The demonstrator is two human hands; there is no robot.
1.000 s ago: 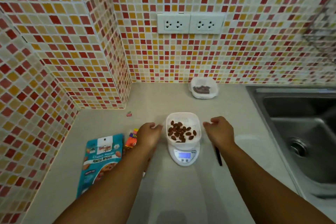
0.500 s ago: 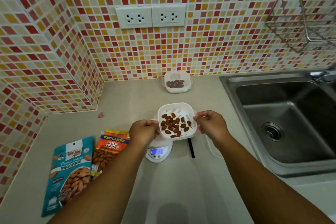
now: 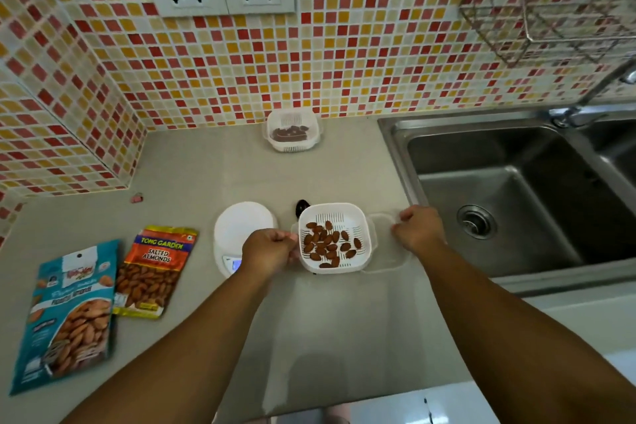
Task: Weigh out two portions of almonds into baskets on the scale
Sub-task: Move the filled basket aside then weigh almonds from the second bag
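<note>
A white slotted basket (image 3: 358, 213) with several almonds (image 3: 327, 244) is off the scale, just right of it and low over the counter. My left hand (image 3: 270, 251) grips its left rim. My right hand (image 3: 418, 229) is apart from the basket, fingers curled at the far corner of a clear plastic tray (image 3: 387, 260); whether it pinches the tray is unclear. The basket overlaps the tray's left end. The white scale (image 3: 246, 227) has a bare platform. A second white basket (image 3: 292, 146) with almonds stands at the back wall.
Two almond bags lie at left: a teal one (image 3: 69, 313) and an orange one (image 3: 156, 268). A black spoon (image 3: 302, 208) pokes out behind the held basket. A steel sink (image 3: 516, 196) fills the right, under a wire rack (image 3: 550, 3). A small pink clip (image 3: 137, 197) lies near the corner.
Both hands lifted the almond basket off the scale and carried it right. My right hand has let go of its rim and moved further right to the clear tray.
</note>
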